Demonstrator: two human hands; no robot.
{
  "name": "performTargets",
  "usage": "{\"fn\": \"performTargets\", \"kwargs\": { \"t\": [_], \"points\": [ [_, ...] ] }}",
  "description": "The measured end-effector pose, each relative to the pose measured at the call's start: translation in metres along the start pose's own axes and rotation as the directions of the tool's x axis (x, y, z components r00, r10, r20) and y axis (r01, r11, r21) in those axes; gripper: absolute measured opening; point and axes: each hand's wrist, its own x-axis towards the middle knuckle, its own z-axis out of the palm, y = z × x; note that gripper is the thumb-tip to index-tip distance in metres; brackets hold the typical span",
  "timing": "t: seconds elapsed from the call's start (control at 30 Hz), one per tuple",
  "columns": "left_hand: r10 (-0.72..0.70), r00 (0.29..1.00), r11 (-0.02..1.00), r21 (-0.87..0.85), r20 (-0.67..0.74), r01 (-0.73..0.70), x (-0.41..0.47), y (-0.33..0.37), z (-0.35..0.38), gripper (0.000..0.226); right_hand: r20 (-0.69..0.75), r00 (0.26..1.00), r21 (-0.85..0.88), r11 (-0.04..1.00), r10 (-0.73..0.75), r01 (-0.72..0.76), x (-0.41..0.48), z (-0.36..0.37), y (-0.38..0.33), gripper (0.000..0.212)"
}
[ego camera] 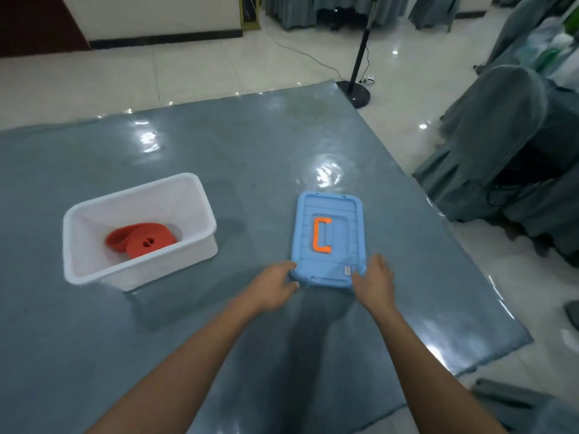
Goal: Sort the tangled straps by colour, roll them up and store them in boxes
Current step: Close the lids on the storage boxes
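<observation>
A person's left hand point(275, 285) and right hand point(374, 281) curl round the near corners of a blue lid point(354, 233) with an orange handle point(315, 234), fingers on top and thumbs at the near edge, on a glossy grey-blue table cover point(219, 151). To the left, well apart, a rolled orange-red strap point(141, 241) lies inside an open white box point(163, 267). Beyond stand a black pole stand point(355, 92) and draped chairs point(501, 136).
</observation>
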Motion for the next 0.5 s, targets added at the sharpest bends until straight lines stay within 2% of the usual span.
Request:
{"fn": "performTargets", "kwargs": {
  "t": [0.07, 0.17, 0.27, 0.33, 0.4, 0.5],
  "points": [
    [-0.083, 0.996, 0.988, -0.134, -0.015, 0.080, 0.011, 0.012, 0.010, 0.058, 0.027, 0.999, -0.033, 0.999, 0.034, -0.033, 0.011, -0.003, 0.009, 0.074],
    [-0.192, 0.981, 0.941, -0.289, -0.026, 0.177, 0.021, 0.021, 0.023, 0.057, 0.110, 0.993, -0.118, 0.993, 0.030, -0.017, 0.022, -0.001, 0.017, 0.059],
    [-0.266, 0.963, 0.888, -0.399, -0.044, 0.227, 0.025, 0.022, 0.028, 0.057, 0.131, 0.991, -0.094, 0.995, -0.014, 0.026, 0.024, 0.009, 0.016, 0.053],
    [-0.309, 0.950, 0.853, -0.454, -0.048, 0.255, 0.024, 0.024, 0.029, 0.058, 0.079, 0.997, -0.004, 1.000, -0.008, 0.008, 0.023, 0.014, 0.012, 0.051],
    [-0.340, 0.938, 0.827, -0.493, -0.059, 0.269, 0.023, 0.026, 0.030, 0.058, 0.022, 1.000, 0.159, 0.987, -0.008, 0.005, 0.023, 0.015, 0.008, 0.041],
    [-0.360, 0.930, 0.813, -0.515, -0.081, 0.270, 0.017, 0.027, 0.032, 0.055, -0.026, 0.999, 0.452, 0.892, 0.019, -0.006, 0.022, 0.012, -0.002, 0.031]
  ]
}}
